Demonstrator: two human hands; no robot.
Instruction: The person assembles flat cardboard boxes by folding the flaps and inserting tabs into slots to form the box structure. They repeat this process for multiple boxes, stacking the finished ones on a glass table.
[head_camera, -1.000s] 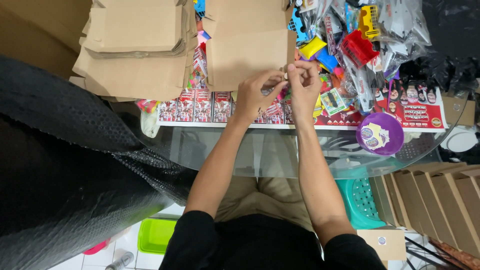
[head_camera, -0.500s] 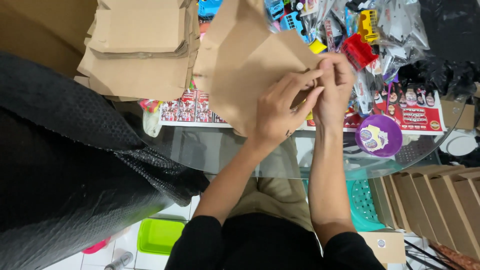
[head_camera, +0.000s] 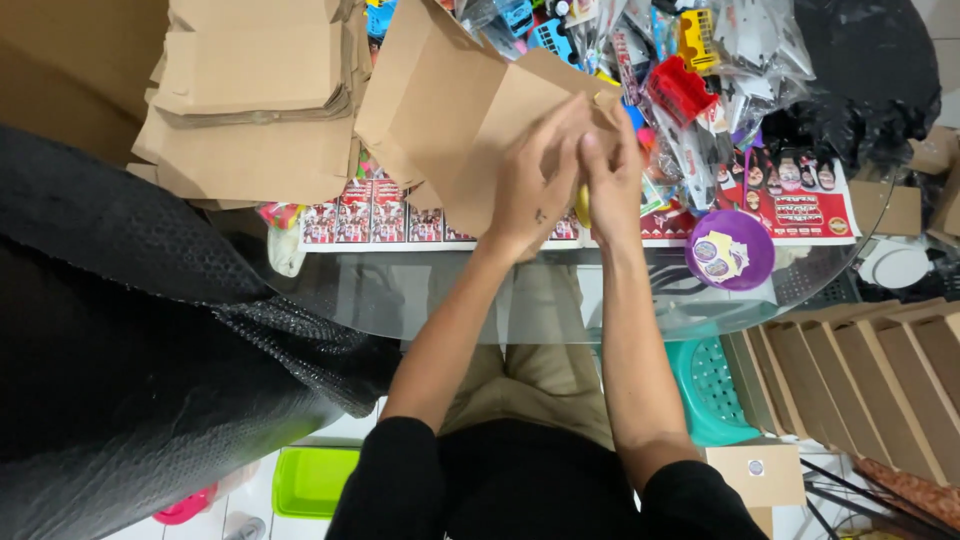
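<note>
Cardboard box (head_camera: 470, 120) (one), two hands (head_camera: 535, 185) gripping

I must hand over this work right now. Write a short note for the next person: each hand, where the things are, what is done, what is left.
Left hand: grip on the brown cardboard box, held raised over the glass table.
Right hand: at the box's right edge, beside the left; a small yellow thing shows between the hands, too hidden to identify.
Things: stack of flat cardboard boxes at left; packaged toys at right; purple lid near the table edge.
Done: the box is partly opened.
Left: its flaps look not yet closed; the stack looks untouched.
</note>
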